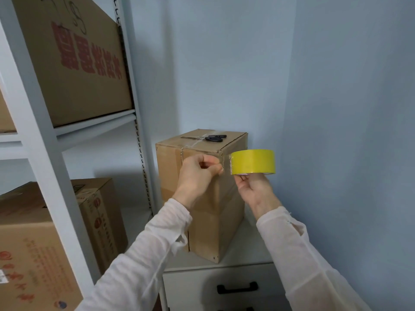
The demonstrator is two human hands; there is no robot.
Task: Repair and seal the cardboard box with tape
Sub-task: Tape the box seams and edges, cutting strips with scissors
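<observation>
Head view: box (202, 198) upright on the white surface (247, 250), scissors (205, 138) on its top; left hand (197, 173) pinching the free tape end against the upper front corner, right hand (253, 187) gripping the yellow roll (253, 162) just beside that corner. Taping step in hand, judging by the short clear strip drawn out. Next: pull the roll around the right face under tension, press the strip flat, then reach for the scissors.

The cardboard box (202, 194) is matt brown corrugated paperboard, with glossy clear tape across its top. The tape roll (253, 162) is shiny, smooth yellow plastic. The sleeves (298, 250) are thin, sheer white cloth.
</observation>
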